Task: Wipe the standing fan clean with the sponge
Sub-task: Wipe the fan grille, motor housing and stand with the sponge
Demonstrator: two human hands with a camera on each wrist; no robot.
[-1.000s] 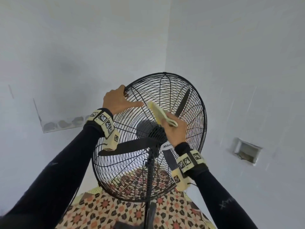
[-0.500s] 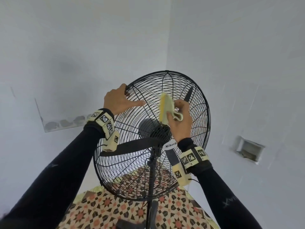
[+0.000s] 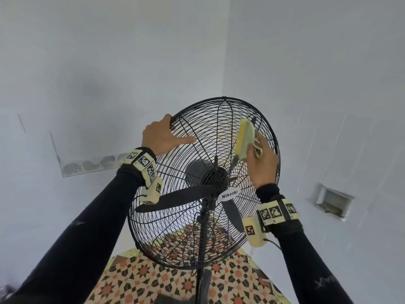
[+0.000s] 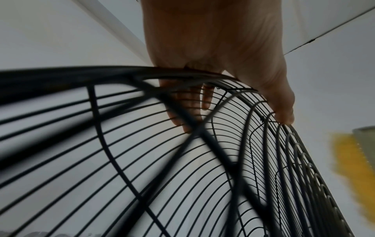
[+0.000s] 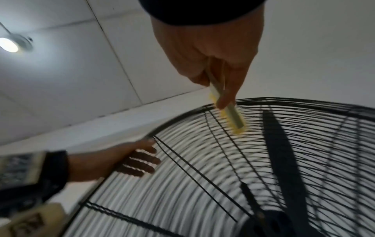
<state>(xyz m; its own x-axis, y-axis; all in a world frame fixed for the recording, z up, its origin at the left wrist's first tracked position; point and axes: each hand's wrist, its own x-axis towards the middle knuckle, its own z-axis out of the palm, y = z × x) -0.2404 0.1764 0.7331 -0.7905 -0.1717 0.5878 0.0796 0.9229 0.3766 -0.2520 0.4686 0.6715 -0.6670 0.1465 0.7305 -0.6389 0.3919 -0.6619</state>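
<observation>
Where blurred, sponge (image 4: pixel 349 154), fan (image 3: pixel 203 183) base cropped

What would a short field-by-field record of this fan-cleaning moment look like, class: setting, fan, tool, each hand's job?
Setting: corner of pale walls, patterned floor
Fan: black standing fan, wire guard on, blades behind it
Tool: yellow sponge with pale backing, against the guard's upper right
Left hand: grips the guard's upper-left rim, fingers behind the wires
Right hand: holds the sponge by its handle
Wrists: tagged bands
</observation>
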